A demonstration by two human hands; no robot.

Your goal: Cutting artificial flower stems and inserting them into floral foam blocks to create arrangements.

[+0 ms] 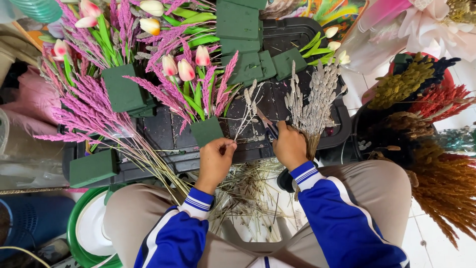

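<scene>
Black tray (297, 34), left hand (215, 161) pinching dried stem (244, 116) — right hand (290, 146) gripping scissors (268, 127)

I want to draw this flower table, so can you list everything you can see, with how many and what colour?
Green floral foam blocks: several, dark green, across the black tray and at its left edge.
Black plastic tray: one, under the foam and stems.
Pink-and-cream tulips: many, stuck in foam, upper left and centre.
Feathery purple-pink grass sprays: many, left side.
Pale grey dried stem bunch: one, by the right hand.
Thin pale dried sprig: one, above the left hand.
Scissors with dark handles: one pair, in the right hand.
Cut straw-coloured stems: a pile, on the lap.
Dried olive, red and brown bunches: several, right.
Green-rimmed white plate: one, lower left.
Left hand: pinching the sprig.
Right hand: gripping scissors.
</scene>
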